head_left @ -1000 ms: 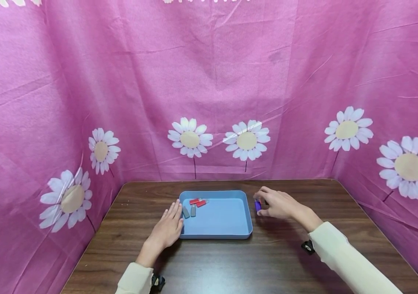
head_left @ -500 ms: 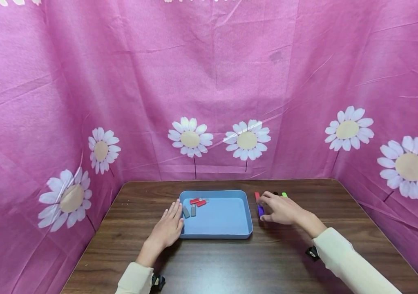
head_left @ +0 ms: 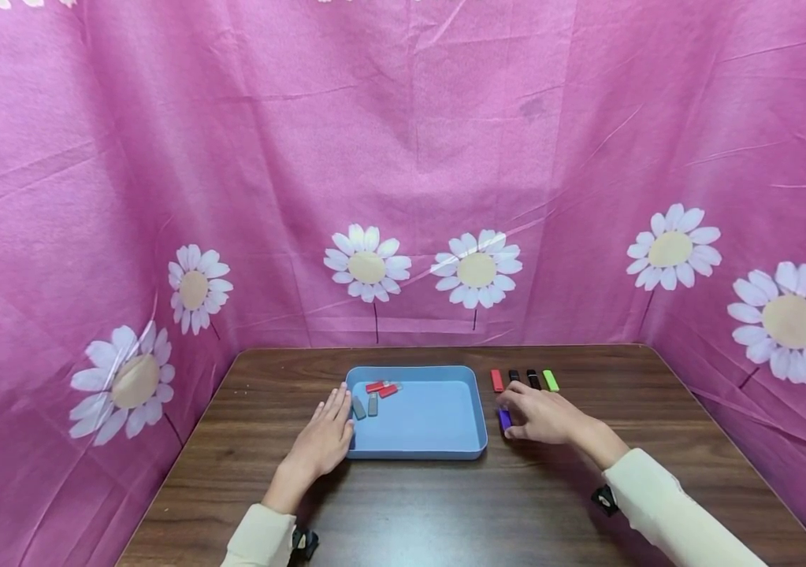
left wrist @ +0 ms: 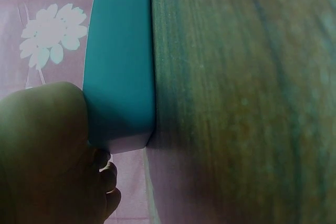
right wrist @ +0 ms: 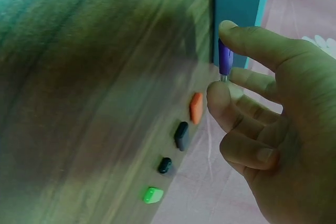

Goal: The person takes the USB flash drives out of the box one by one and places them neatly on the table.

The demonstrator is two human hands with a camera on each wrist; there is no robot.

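Pink flowered cloth (head_left: 438, 157) is hung around a dark wooden bench (head_left: 410, 512). Now, a purple stick (head_left: 505, 421) is pinched in the right hand (head_left: 547, 416), just right of the blue tray (head_left: 424, 421)! Inside the tray, two red sticks (head_left: 375, 387) and two grey sticks (head_left: 373, 405) are already laid. Left outside, beyond the hand: one red stick (head_left: 497, 381), two black sticks (head_left: 533, 379), one green stick (head_left: 551, 381). Across, the tray's left side is touched by the left hand (head_left: 325, 441), fingers straight; hands well apart.
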